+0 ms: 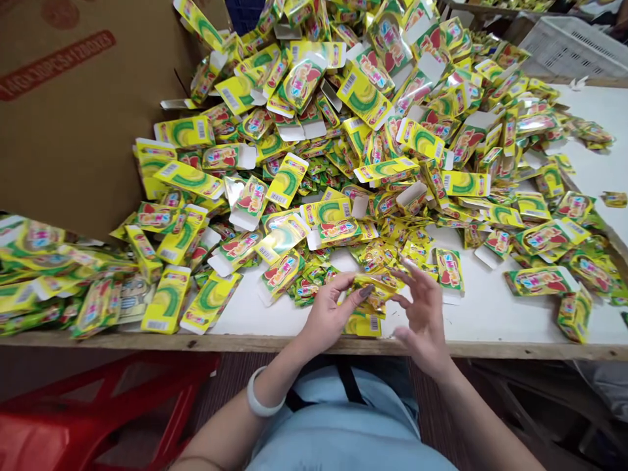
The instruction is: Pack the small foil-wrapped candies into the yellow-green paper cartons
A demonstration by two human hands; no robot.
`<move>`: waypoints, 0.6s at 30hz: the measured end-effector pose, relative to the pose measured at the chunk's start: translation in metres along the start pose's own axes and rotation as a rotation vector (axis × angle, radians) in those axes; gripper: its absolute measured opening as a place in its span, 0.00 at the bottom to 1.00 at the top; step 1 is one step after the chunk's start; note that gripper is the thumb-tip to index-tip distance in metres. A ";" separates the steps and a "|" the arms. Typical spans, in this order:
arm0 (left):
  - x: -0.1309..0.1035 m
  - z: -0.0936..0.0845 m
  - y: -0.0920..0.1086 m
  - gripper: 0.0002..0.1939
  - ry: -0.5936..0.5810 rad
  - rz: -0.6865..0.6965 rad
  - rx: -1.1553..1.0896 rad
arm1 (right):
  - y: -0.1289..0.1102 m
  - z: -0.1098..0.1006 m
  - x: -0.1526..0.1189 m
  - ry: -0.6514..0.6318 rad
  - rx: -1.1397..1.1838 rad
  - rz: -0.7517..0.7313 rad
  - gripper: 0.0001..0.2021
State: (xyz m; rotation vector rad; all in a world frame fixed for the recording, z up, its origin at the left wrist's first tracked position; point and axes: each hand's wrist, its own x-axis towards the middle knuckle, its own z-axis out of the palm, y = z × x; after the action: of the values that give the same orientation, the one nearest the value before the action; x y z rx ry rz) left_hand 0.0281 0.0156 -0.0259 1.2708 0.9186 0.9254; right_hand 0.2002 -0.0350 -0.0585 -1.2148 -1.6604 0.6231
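Between the thumb and fingers of my left hand point(332, 309) are small shiny yellow sachets point(377, 296), just above the table's front edge. My right hand point(422, 313) is close on their right side, fingers spread and thumb apart; whether a fingertip touches them I cannot tell. Below the sachets a yellow carton point(363, 324) lies flat on the white table point(275, 324), partly covered by my left hand. More loose yellow sachets point(377, 254) lie just beyond my hands. One small carton with a watermelon print point(449, 269) rests right of my right hand.
A large heap of yellow-green cartons point(363, 91), some with open flaps, spreads across the table. A big brown cardboard box point(73, 131) stands at left. At the back right is a white plastic crate point(574, 49). A red stool point(108, 405) is below the table's left side.
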 end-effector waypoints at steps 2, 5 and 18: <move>-0.002 -0.003 -0.004 0.16 -0.001 0.100 0.141 | 0.001 0.003 0.005 -0.011 0.236 0.223 0.21; -0.008 -0.020 -0.011 0.14 0.078 0.174 0.380 | 0.002 -0.002 0.014 -0.053 0.352 0.381 0.12; -0.058 -0.065 -0.006 0.13 0.122 -0.228 0.591 | -0.016 -0.023 0.018 -0.546 -0.050 0.186 0.03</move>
State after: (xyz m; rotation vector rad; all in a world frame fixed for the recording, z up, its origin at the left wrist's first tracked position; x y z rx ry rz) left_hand -0.0534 -0.0157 -0.0341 1.5683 1.4708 0.5684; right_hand 0.2125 -0.0278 -0.0288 -1.3202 -2.0271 1.1106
